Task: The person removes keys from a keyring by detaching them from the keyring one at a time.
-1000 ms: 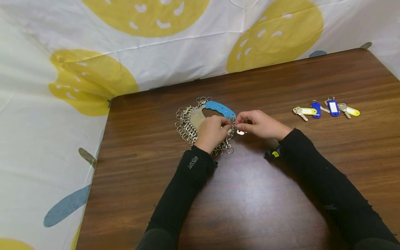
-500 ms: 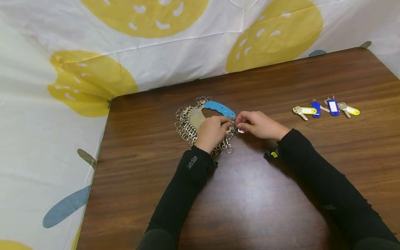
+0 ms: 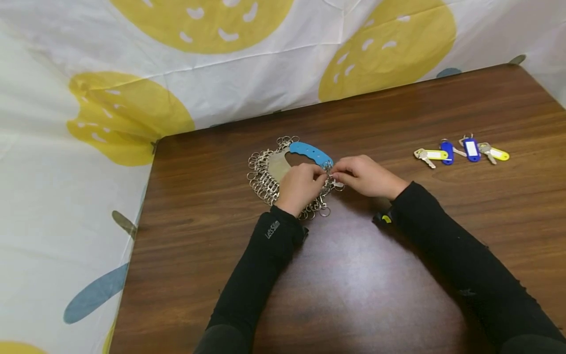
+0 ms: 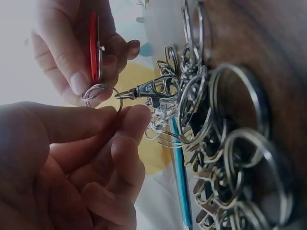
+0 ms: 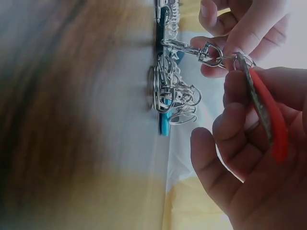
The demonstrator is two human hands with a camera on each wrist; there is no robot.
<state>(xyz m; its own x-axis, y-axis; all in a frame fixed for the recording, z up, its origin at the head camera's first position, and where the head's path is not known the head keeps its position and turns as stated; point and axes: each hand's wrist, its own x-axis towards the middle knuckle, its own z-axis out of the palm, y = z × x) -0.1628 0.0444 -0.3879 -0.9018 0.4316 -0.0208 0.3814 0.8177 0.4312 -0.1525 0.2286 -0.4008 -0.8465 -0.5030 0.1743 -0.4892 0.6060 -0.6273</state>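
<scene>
In the head view, my left hand [image 3: 298,189] and right hand [image 3: 369,177] meet at the right end of a metal key holder with a blue handle [image 3: 311,151]. My left thumb and forefinger pinch a split ring [image 4: 121,102] that hangs from a swivel clasp [image 4: 148,88] on the holder. Opposite, my right hand pinches a red key tag [image 5: 271,112] near its end, with a metal key [image 5: 259,103] flat alongside it. The tag's small ring [image 4: 95,89] overlaps the split ring at the fingertips. Clasps with rings [image 3: 261,182] crowd the holder's edge.
Several keys with yellow tags [image 3: 437,155] and blue tags [image 3: 471,150] lie at the right on the brown wooden table [image 3: 199,246]. A white cloth [image 3: 247,73] with a yellow pattern hangs behind the table's back edge.
My right hand has shifted slightly left towards the left hand, and the white label below its fingers has turned and shows less. The left hand has stayed in place.
</scene>
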